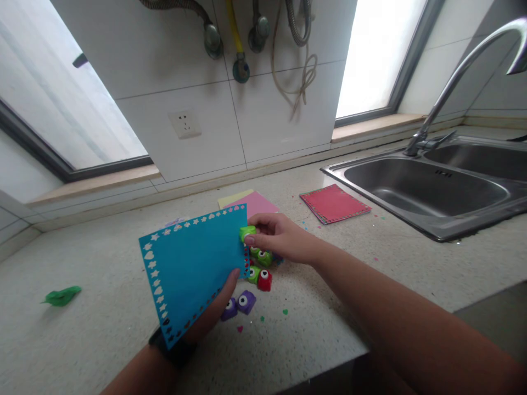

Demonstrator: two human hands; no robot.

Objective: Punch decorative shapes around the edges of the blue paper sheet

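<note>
A blue sheet of paper (197, 258) is held up at a tilt, with small star, heart and flower cut-outs along its borders. My left hand (216, 310) grips it from below, thumb on the front near the lower right and the other fingers hidden behind. At the sheet's right edge, my right hand (284, 237) pinches a green paper punch (247, 234) that sits over the border. Under and beside the sheet lie more punches: a green one (264, 258), a red one (264, 280) and a purple one (246, 302).
A stack of red punched sheets (335, 204) lies near the steel sink (428, 181). Pink paper (261, 203) and yellow paper (230, 199) rest behind the blue sheet. A green crumpled scrap (61, 296) is at left. Tiny paper cut-outs dot the counter (313, 323).
</note>
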